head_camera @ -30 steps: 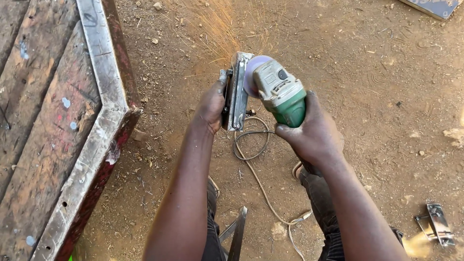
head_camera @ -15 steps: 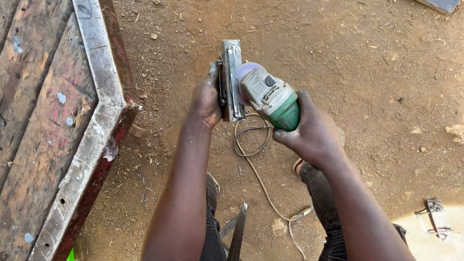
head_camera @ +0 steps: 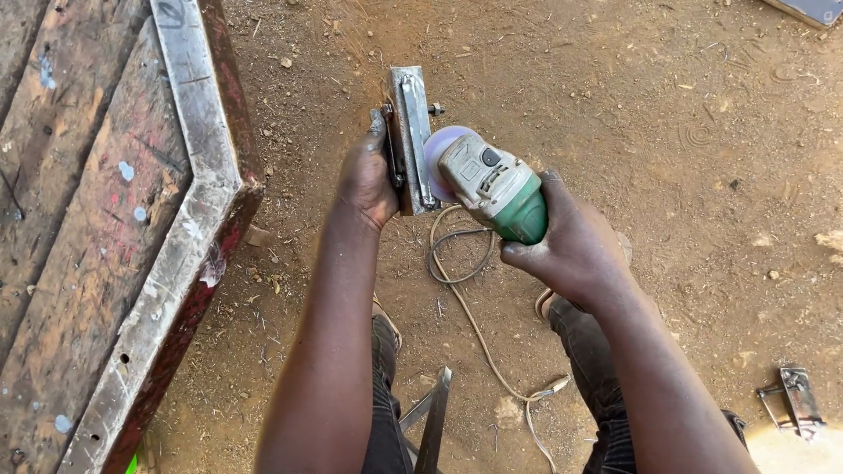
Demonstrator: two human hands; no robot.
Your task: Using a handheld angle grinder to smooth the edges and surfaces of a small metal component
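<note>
My left hand [head_camera: 367,180] grips a short flat metal bracket [head_camera: 411,132] and holds it upright above the dirt ground. My right hand [head_camera: 571,246] is wrapped around the green body of an angle grinder [head_camera: 496,186]. Its grey head and round disc [head_camera: 439,158] sit right against the bracket's right face. No sparks show. The grinder's pale cable [head_camera: 465,290] loops on the ground below the tool and runs back between my legs.
A large wooden board with a worn metal frame [head_camera: 189,219] lies at the left. A thin metal bar [head_camera: 432,421] stands between my knees. A small metal piece [head_camera: 795,399] lies at the lower right. Dirt ground with small stones surrounds everything.
Sparks were flying from the disc a second ago and have stopped. The bracket and grinder sit slightly differently in the view, with the bracket's flat face more exposed.
</note>
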